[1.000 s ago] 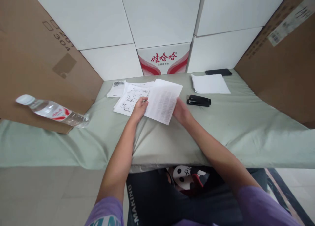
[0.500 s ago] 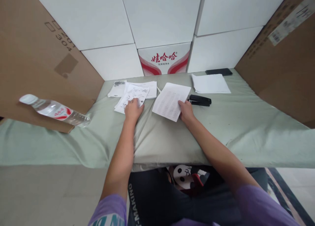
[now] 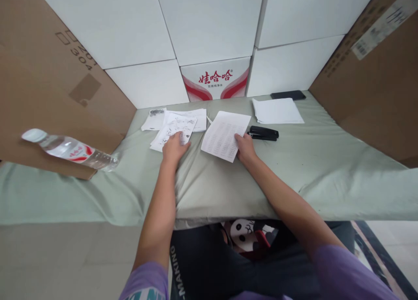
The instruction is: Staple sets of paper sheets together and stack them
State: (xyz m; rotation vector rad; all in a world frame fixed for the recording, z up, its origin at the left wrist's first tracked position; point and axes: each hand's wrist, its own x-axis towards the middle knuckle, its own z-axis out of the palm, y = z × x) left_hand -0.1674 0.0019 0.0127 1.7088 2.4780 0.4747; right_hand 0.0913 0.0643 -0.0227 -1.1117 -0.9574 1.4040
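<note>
Since a second ago, as the head view shows, the left hand (image 3: 174,150) has left the printed sheet (image 3: 224,135) and moved onto the patterned sheets (image 3: 178,123); the printed sheet has shifted toward the right hand (image 3: 245,147). That hand pinches the sheet's right edge, holding it between the two well-separated hands. The left hand's fingers touch the patterned sheets (whether they grip, I cannot tell). Just beyond the right hand sits a black stapler (image 3: 264,133), with blank paper (image 3: 278,111) farther off behind it. Well left of the left hand, a water bottle (image 3: 72,150) lies on its side on the worktop (image 3: 313,160).
</note>
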